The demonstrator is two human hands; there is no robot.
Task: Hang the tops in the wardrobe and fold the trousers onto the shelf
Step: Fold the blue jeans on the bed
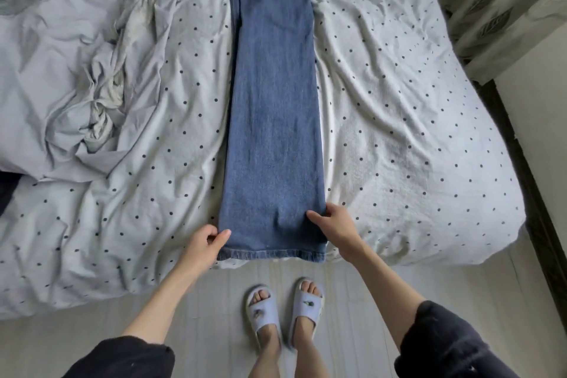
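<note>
Pinching the jeans hem corners on the bed, left hand and right hand grip closed.

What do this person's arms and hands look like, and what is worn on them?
Two bare hands, left hand and right hand, with no gloves; no rings or watch show. Forearms are bare. Dark, soft-looking sleeves are pushed up near the elbows on both arms.

Jeans on bed, quilt left.
</note>
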